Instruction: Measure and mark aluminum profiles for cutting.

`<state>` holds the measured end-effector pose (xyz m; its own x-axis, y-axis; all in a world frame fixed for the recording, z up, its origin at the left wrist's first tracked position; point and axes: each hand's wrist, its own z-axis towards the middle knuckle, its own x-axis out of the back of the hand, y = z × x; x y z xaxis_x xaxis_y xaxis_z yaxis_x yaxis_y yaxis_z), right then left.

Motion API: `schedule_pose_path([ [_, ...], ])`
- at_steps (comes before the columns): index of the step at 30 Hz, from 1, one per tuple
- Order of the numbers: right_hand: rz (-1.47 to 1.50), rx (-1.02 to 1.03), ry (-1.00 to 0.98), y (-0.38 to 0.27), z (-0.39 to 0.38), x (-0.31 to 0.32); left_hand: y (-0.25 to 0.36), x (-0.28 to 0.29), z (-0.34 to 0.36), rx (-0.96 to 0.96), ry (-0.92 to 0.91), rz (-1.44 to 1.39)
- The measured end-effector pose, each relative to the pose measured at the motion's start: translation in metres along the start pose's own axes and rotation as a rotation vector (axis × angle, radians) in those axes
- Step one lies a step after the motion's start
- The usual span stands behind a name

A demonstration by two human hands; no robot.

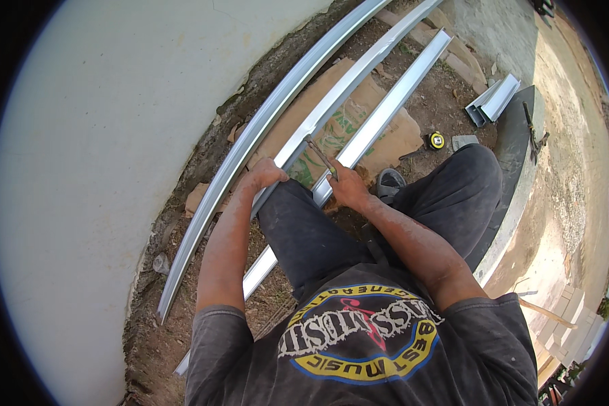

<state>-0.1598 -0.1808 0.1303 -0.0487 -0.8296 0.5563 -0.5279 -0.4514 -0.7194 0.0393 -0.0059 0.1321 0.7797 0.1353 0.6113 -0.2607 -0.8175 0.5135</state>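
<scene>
My left hand [269,174] is closed round the edge of the middle silvery metal channel [338,99], beside my bent left knee. My right hand [347,186] grips a slim, long-handled metal hand tool [323,157]. The tool's far end meets the side of that channel, ahead of my left hand; its exact kind is too small to make out. Under my right hand runs another bright metal channel [394,100], passing beneath my left leg. Along the wall lies a longer curved-looking metal channel [240,161].
A flattened brown cardboard or paper sheet [392,141] lies under the channels on the dirt. To the right are a yellow-and-black tape measure [436,141], short channel offcuts [492,101] and a dark slab [514,145] with a rusty tool [533,135]. A pale wall [115,135] bounds the left.
</scene>
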Motion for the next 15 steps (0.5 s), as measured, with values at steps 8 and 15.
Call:
schedule_pose_path([
  [8, -0.014, 0.002, 0.028, 0.009, 0.001, -0.008, -0.005, 0.001, 0.006, -0.001, -0.03, 0.003],
  [15, -0.002, 0.011, 0.027, 0.004, -0.002, -0.006, -0.007, 0.004, 0.006, 0.002, -0.034, 0.019],
])
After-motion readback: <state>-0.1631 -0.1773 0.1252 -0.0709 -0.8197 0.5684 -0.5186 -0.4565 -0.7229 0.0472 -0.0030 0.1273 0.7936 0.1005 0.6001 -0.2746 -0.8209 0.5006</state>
